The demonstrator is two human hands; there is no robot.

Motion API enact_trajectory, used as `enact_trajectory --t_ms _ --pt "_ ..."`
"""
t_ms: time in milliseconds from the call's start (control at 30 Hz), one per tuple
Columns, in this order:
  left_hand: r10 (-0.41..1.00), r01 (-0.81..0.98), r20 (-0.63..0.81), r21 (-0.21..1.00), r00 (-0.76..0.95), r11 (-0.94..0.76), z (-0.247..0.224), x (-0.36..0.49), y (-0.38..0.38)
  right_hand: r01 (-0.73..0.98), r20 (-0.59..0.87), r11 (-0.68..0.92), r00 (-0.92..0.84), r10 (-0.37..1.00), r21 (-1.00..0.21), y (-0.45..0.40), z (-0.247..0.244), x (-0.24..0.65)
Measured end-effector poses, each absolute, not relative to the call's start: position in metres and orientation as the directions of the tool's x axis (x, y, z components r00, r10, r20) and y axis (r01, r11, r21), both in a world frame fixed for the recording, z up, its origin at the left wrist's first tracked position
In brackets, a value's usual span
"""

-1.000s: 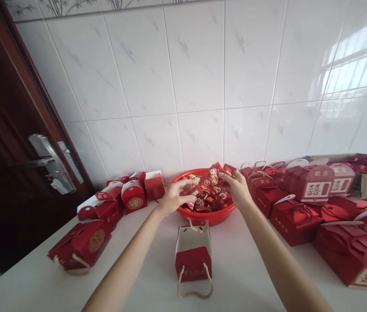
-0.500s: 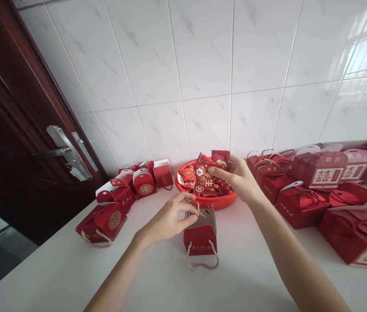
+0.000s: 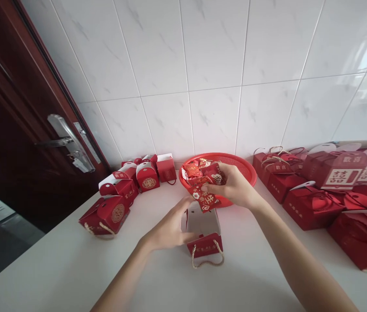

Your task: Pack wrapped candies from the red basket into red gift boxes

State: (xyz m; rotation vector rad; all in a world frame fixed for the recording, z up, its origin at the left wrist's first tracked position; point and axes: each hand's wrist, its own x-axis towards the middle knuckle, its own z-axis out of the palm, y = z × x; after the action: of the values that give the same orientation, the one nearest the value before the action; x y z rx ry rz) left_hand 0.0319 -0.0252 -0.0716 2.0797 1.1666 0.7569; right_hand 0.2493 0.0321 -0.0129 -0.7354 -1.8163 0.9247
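A small red gift box [image 3: 205, 245] with a pale inside and a twisted rope handle stands unlidded on the white table. My left hand [image 3: 169, 226] grips its left side, the thumb reaching over the near part and the other fingers toward the back. Above the box's far edge, my right hand [image 3: 237, 186] is closed on red candy packets [image 3: 204, 197] printed with white flowers and characters; at least two show between the fingers. Behind them sits a red plastic basket [image 3: 246, 167] with more wrapped candies [image 3: 192, 169], partly hidden by my right hand.
On the left stand several red gift boxes [image 3: 105, 214] with rope handles. More red boxes [image 3: 310, 206] are piled on the right. A tiled wall [image 3: 214, 117] rises behind the table [image 3: 157, 277]; a dark wooden door [image 3: 17, 108] with a metal handle is at far left.
My right hand has brought the candy packets from over the basket down toward the box. My left hand has shifted from the box's back flap to its left side, and the box stands wider open.
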Motion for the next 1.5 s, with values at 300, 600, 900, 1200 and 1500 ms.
enact_trajectory --t_ms 300,600,900,1200,1500 --pt "0.901 0.429 0.152 0.838 0.407 -0.336 -0.081 0.031 -0.022 0.206 0.476 0.601 -0.44 0.762 -0.772 0.029 -0.022 0.238" --pt "0.928 0.427 0.17 0.85 0.331 -0.308 -0.087 0.033 -0.02 0.163 0.426 0.558 -0.486 0.763 -0.814 0.022 -0.009 0.25" --pt "0.932 0.48 0.278 0.801 0.231 -0.358 -0.087 0.037 -0.016 0.218 0.383 0.586 -0.575 0.723 -0.78 0.025 -0.015 0.25" --pt "0.941 0.479 0.291 0.81 0.172 -0.338 -0.084 0.039 -0.019 0.227 0.403 0.618 -0.583 0.705 -0.753 0.026 -0.017 0.249" --pt "0.91 0.433 0.359 0.8 0.206 -0.414 -0.085 0.036 -0.017 0.078 0.287 0.543 -0.782 0.553 -0.836 0.024 -0.015 0.252"
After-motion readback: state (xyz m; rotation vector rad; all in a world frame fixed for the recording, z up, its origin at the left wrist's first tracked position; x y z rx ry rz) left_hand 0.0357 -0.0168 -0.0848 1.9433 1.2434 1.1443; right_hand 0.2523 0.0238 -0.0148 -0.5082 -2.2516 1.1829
